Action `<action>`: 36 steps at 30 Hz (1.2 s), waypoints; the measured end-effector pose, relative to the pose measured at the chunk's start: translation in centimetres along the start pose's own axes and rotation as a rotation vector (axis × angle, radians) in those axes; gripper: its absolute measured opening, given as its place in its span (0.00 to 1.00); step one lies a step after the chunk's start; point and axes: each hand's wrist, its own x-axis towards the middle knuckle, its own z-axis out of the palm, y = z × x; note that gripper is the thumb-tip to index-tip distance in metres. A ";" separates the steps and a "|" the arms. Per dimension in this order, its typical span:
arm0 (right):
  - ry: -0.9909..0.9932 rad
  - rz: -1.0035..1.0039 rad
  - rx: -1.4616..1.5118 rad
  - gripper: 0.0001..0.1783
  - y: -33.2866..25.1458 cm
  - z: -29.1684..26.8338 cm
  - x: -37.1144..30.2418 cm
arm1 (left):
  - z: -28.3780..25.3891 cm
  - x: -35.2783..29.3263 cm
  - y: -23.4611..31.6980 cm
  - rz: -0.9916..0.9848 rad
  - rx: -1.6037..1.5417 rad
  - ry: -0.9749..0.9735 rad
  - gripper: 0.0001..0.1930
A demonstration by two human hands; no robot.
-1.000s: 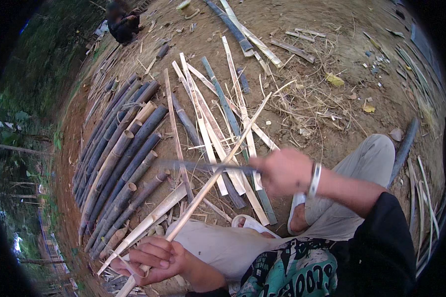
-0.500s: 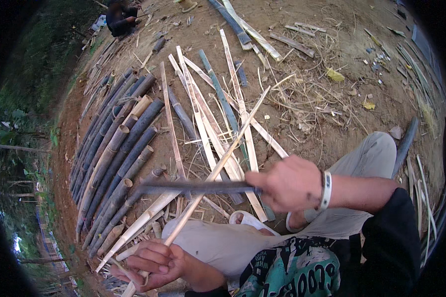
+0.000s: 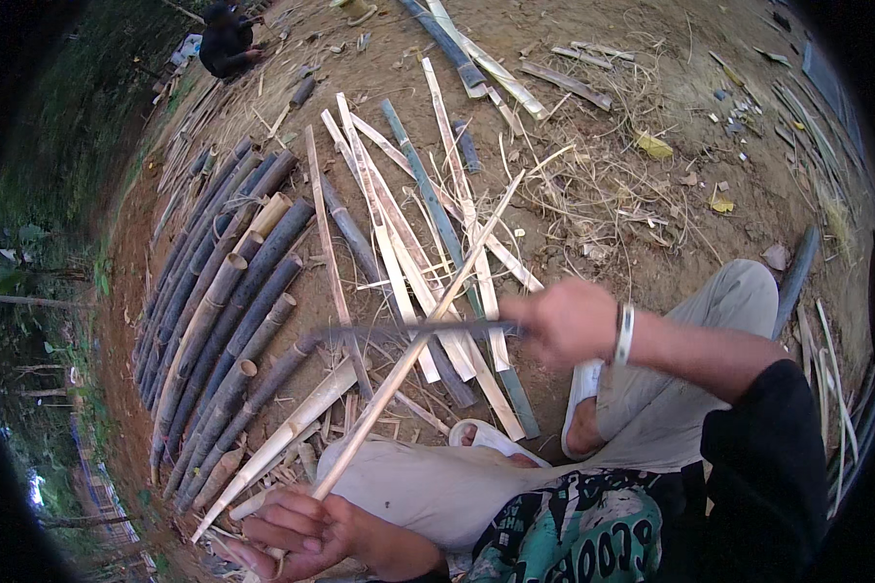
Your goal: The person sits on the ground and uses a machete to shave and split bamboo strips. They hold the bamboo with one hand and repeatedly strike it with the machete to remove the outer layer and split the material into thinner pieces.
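Low at the left, my left hand (image 3: 297,532) is closed around the lower end of a long pale bamboo strip (image 3: 399,371). The strip slants up and away to the right across my bent leg. My right hand (image 3: 561,323), blurred by motion, grips a long dark-bladed knife (image 3: 399,331). Its blade points left and crosses the strip about midway. Whether the edge bites into the strip I cannot tell. Behind the strip lie several split bamboo slats (image 3: 396,255), pale on the inner face, and a greenish slat (image 3: 437,219).
Dark bamboo poles (image 3: 226,309) are stacked at the left, cut ends facing me. Thin shavings (image 3: 593,209) litter the dirt beyond my knee. At the far left another person (image 3: 226,44) sits on the ground. A dark bamboo piece (image 3: 797,277) lies right of my knee.
My right hand and the knife have moved away from me along the strip, and slightly left. My left hand keeps its hold on the strip.
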 end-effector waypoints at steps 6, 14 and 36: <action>0.103 0.265 -0.110 0.20 10.5 0.2 1.1 | 0.3 -0.4 0.2 -0.038 -0.074 -0.044 0.10; 0.205 0.299 -0.040 0.21 12.6 3.2 1.1 | 0.7 0.2 -1.0 -0.045 -0.044 -0.001 0.07; 0.192 0.182 0.229 0.18 2.7 3.0 1.1 | 0.8 14.3 -1.5 -0.070 0.178 0.134 0.13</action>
